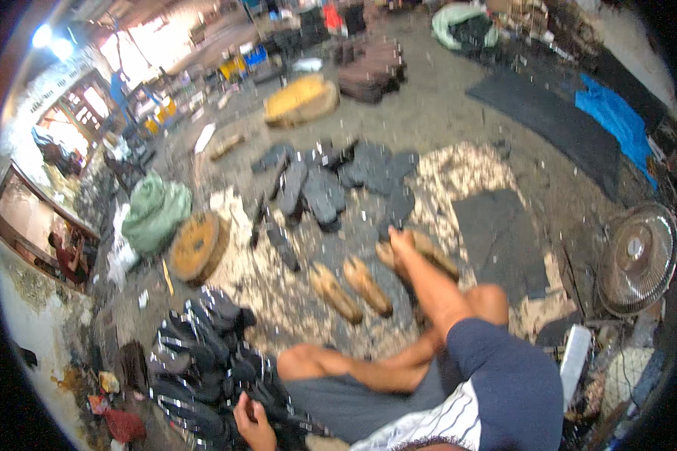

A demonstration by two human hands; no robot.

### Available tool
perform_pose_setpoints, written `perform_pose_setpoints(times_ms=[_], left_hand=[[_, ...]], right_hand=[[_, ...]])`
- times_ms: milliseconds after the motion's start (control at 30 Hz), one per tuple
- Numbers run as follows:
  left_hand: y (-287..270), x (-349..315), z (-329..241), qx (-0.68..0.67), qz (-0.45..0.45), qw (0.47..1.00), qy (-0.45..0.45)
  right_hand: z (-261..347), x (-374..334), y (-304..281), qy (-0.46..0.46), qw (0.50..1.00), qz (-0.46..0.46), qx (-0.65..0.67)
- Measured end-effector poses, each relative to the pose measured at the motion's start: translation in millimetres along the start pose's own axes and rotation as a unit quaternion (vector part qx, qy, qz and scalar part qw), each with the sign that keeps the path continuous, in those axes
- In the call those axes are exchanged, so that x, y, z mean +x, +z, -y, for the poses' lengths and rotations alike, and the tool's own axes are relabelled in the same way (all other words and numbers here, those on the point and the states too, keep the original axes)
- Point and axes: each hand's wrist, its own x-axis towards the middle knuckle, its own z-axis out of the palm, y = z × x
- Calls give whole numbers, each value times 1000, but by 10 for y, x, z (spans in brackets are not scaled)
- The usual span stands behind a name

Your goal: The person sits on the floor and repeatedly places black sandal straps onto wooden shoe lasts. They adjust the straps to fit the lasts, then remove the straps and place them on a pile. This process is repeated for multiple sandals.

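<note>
My right arm stretches forward, and my right hand (400, 240) is at the near edge of a heap of black sole-shaped pieces (323, 192). Motion blur hides whether its fingers grip the nearest black sole (396, 210). Just below that hand lie brown wooden shoe lasts (435, 254), partly behind my forearm. Two more lasts (367, 287) rest side by side in front of my crossed legs. Low on the left, my left hand (254, 422) has loosely bent fingers, apart, with nothing visible in them. It is beside a large pile of shiny black footwear (210, 368).
A round wooden block (198, 246) and a green sack (156, 209) stand left. Farther off are a yellow-topped block (301, 99) and stacked dark brown pieces (368, 69). At right are a black sheet (500, 240), a fan (636, 257) and a blue plastic sheet (618, 124).
</note>
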Motion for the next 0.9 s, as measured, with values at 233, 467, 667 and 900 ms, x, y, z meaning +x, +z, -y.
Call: perform_pose_setpoints(times_ms=[233, 467, 667, 900], left_hand=[[258, 458, -725, -103, 54, 990, 85], [941, 830, -1574, -385, 103, 916, -48], [966, 591, -1591, -273, 104, 956, 30], [1006, -262, -1382, -262, 191, 942, 85]], right_hand=[[677, -251, 36, 77, 964, 107, 232], [847, -3103, -1052, -5, 763, 644, -60], [492, -3542, -1816, -152, 660, 723, -136], [1059, -3770, -1703, -115, 759, 625, -143]])
